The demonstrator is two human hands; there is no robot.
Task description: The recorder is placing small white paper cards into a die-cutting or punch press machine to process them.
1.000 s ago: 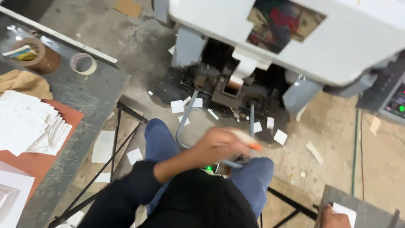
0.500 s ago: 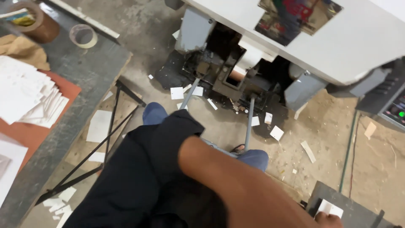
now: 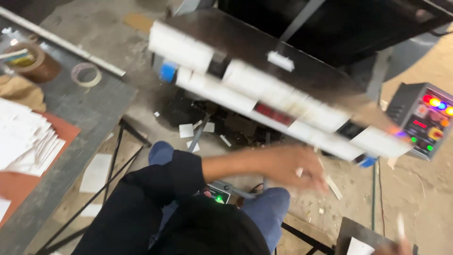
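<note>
1. Left hand (image 3: 292,167): blurred by motion, stretched across the body to the right, just below the front edge of the machine; whether its fingers are spread or closed on anything cannot be told. A small white fleck shows at the fingers, too smeared to identify.
2. Right hand (image 3: 394,246): only a sliver at the bottom edge of the view, beside a white card (image 3: 359,246) lying on a dark metal stand (image 3: 347,229); finger state cannot be told.
3. Machine (image 3: 283,89): dark sloping top with a row of white blocks along its near edge, directly above the left hand.
4. Control box (image 3: 424,118): right of the machine, with red, yellow, blue and green lights.
5. Green-lit unit (image 3: 218,194): at the lap, between the blue-jeaned knees.
6. Grey table (image 3: 85,108): far left, bearing a stack of white sheets (image 3: 23,141), an orange sheet (image 3: 19,184), and two tape rolls (image 3: 85,74).
7. Floor: scattered white paper scraps (image 3: 186,131) beneath the machine.
</note>
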